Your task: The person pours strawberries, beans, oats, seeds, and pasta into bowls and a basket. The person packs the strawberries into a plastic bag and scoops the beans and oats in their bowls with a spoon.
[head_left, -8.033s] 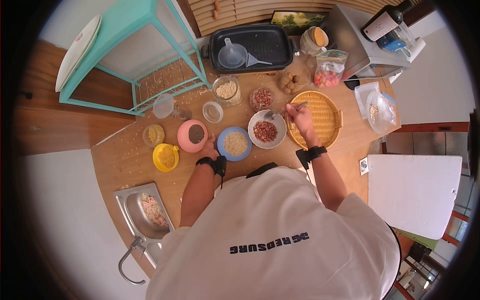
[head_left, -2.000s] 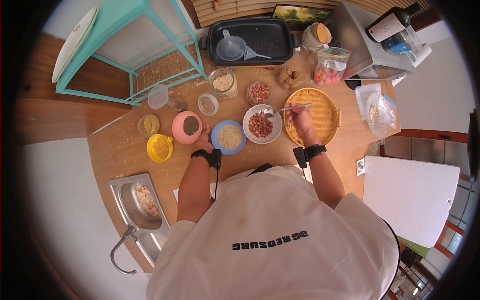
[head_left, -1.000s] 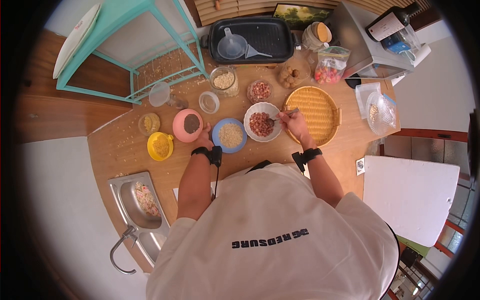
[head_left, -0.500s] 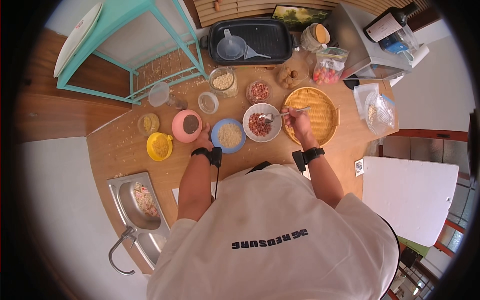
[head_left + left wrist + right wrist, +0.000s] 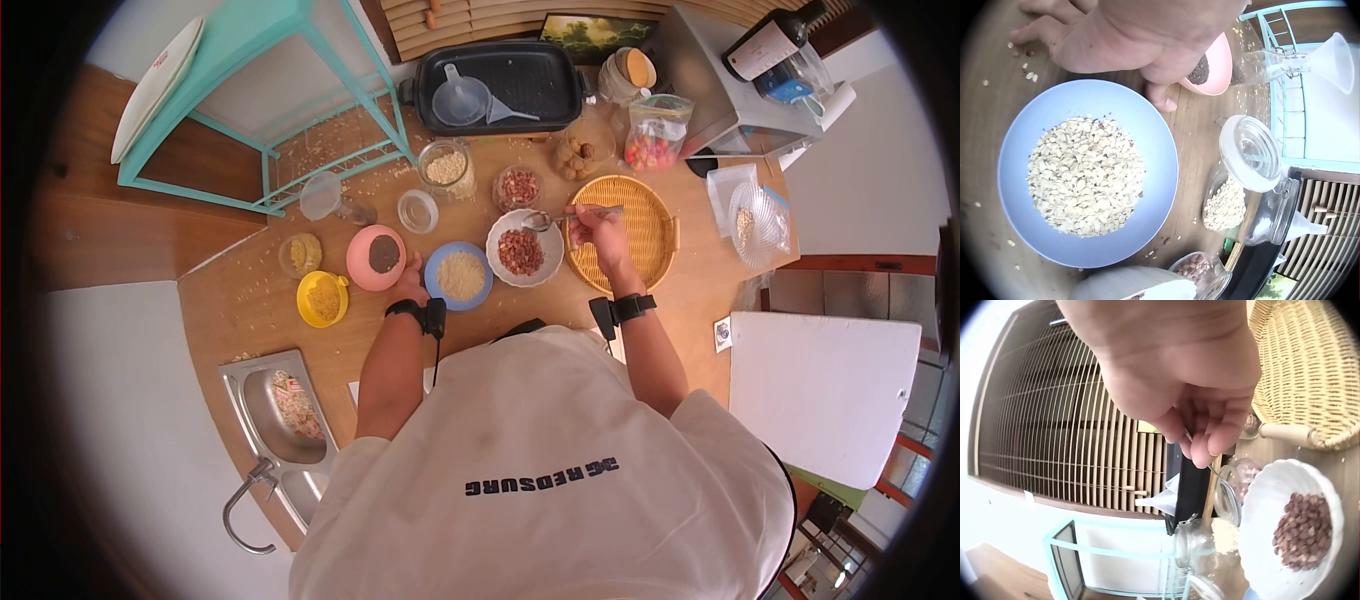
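My right hand (image 5: 600, 238) pinches a metal spoon (image 5: 538, 221) by its handle. The spoon's bowl is over the upper right rim of a white fluted bowl (image 5: 553, 262), which holds reddish-brown peanuts (image 5: 1302, 531). In the right wrist view, thumb and fingers close on the handle above that bowl. My left hand (image 5: 408, 286) rests on the table between a pink bowl (image 5: 360, 262) of dark seeds and a blue bowl (image 5: 1019, 212) of pale flakes. Its fingers are extended in the left wrist view, the thumb beside the pink bowl, and it holds nothing.
Right of the white bowl lies a wicker tray (image 5: 640, 225). Behind stand a jar (image 5: 447, 170) of flakes, a small container (image 5: 518, 187) of peanuts and a black pan (image 5: 535, 85) with funnels. A yellow bowl (image 5: 322, 300) and a sink (image 5: 285, 420) are at left.
The spoon, down among the peanuts a second ago, has come up and is now at the white bowl's rim, the right hand moving with it. The left hand stays by the pink bowl.
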Available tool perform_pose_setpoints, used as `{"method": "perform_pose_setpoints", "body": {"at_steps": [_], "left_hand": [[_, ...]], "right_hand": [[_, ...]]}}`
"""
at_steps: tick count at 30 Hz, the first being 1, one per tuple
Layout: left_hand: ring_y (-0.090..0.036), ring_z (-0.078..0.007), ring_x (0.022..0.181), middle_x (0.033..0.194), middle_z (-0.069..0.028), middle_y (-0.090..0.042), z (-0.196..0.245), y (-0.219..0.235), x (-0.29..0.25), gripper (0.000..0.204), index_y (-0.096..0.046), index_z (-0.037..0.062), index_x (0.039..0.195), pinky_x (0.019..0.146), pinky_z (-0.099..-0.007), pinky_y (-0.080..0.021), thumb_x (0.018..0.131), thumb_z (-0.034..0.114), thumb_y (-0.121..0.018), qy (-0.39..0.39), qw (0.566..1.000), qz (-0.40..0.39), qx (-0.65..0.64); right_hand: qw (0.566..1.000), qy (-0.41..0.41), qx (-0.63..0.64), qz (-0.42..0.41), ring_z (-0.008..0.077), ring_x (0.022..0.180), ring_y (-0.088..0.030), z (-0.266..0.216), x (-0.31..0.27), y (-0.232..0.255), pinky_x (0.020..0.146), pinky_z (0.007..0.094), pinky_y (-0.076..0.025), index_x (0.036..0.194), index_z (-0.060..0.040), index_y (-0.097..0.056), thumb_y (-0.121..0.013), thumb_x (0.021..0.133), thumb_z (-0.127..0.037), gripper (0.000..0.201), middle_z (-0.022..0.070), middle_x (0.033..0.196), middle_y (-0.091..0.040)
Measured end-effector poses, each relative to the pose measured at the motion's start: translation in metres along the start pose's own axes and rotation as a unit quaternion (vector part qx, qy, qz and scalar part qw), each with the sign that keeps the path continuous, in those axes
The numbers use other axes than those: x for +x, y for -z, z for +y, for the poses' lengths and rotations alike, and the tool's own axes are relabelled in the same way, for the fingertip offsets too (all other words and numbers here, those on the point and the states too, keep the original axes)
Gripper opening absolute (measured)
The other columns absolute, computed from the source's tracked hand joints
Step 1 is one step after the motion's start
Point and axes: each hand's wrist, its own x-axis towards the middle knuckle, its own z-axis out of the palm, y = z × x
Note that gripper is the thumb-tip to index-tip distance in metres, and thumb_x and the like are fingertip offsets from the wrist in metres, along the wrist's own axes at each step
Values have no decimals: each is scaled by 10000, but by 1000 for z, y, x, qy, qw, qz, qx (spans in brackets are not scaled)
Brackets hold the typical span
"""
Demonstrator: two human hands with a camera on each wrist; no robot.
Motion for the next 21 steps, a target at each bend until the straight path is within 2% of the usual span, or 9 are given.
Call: {"method": "perform_pose_setpoints", "body": {"at_steps": [1, 4, 6, 7, 11, 13, 17, 19, 21], "left_hand": [[-548, -262, 1115, 1339, -102, -530, 0, -1, -6, 644, -452, 136, 1382, 930, -468, -421, 903, 560, -527, 15, 1000, -19, -3], [-570, -264, 1080, 1316, -117, -541, -6, 3, 21, 569, -481, 126, 1350, 880, -433, -468, 925, 501, -533, 82, 996, -36, -28], [-577, -279, 1066, 1302, -119, -550, -6, 1, 13, 564, -484, 113, 1340, 873, -444, -478, 929, 496, -527, 75, 993, -65, -70], [-585, -295, 1053, 1287, -122, -559, -3, -1, 3, 558, -486, 100, 1330, 865, -456, -488, 933, 491, -521, 66, 987, -94, -112], [-604, -319, 1011, 1208, -132, -603, 11, -6, -30, 529, -491, 79, 1302, 860, -472, -503, 935, 457, -534, 56, 986, -114, -111], [-617, -322, 981, 1115, -138, -640, 19, -14, -47, 509, -491, 69, 1276, 811, -489, -523, 926, 432, -564, 88, 990, -42, -105], [-622, -315, 958, 1098, -140, -639, 26, -18, -66, 521, -483, 79, 1272, 760, -525, -525, 904, 427, -604, 87, 985, -72, -132], [-621, -318, 952, 1126, -131, -624, 42, -28, -100, 560, -458, 99, 1302, 739, -549, -521, 892, 446, -614, 64, 997, 27, -27], [-619, -319, 952, 1135, -128, -618, 43, -29, -100, 562, -453, 114, 1311, 735, -550, -521, 889, 446, -619, 66, 997, 36, -20]], "right_hand": [[1000, -5, 2, 4, 128, 597, -609, 7, -2, 1, 548, 244, -492, 962, 19, -665, -596, 928, -208, 240, 59, 729, -646], [998, 0, -68, -4, 127, 588, -606, 22, -6, -1, 546, 248, -489, 967, 22, -676, -613, 916, -198, 234, 58, 713, -646], [991, -6, -136, 4, 120, 598, -607, 31, -9, -6, 545, 251, -483, 1019, 21, -673, -619, 913, -194, 246, 62, 739, -656], [991, -4, -135, 3, 120, 598, -607, 36, -8, -7, 545, 251, -483, 1019, 21, -673, -619, 913, -194, 246, 62, 739, -656], [995, -39, -92, 12, 125, 606, -612, 48, -5, -13, 545, 256, -486, 1029, 12, -678, -609, 919, -210, 257, 67, 752, -659], [997, -51, -56, 19, 125, 594, -604, 52, -2, -12, 538, 255, -482, 1009, 12, -682, -606, 921, -216, 257, 64, 744, -653], [996, -52, 27, 72, 119, 559, -566, 51, -1, -9, 513, 240, -458, 946, 2, -688, -590, 923, -202, 228, 47, 706, -627], [994, -53, 41, 83, 116, 550, -553, 49, -2, -8, 506, 235, -449, 930, -3, -689, -587, 921, -194, 217, 41, 692, -618], [993, -62, 65, 72, 113, 553, -548, 47, -5, -8, 502, 231, -439, 921, -4, -689, -586, 918, -184, 207, 39, 690, -618]]}}
